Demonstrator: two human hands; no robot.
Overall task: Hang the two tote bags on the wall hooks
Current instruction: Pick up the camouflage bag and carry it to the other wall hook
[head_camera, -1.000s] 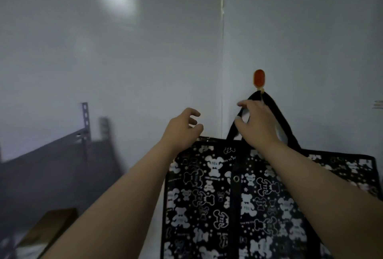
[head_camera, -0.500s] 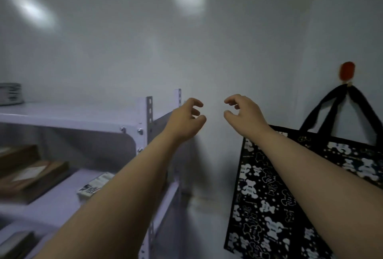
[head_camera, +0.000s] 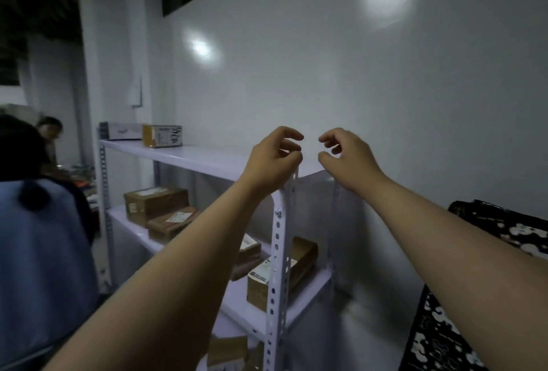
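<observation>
A black tote bag with white bear prints shows only at the far right edge; its handles and the hook are out of frame. My left hand and my right hand are raised side by side in front of the white wall, fingers curled and apart, holding nothing. Both hands are well left of the bag, over the corner of a white metal shelf. No second tote bag is in view.
The white shelf rack's perforated post stands just below my left hand. Cardboard boxes lie on its shelves, and more boxes sit on top. A person in a blue top stands close at the left.
My right hand let go of the bag's handle, which stayed on the orange hook. The view swung left, so bag and hook slid to the right edge and the shelf came into view.
</observation>
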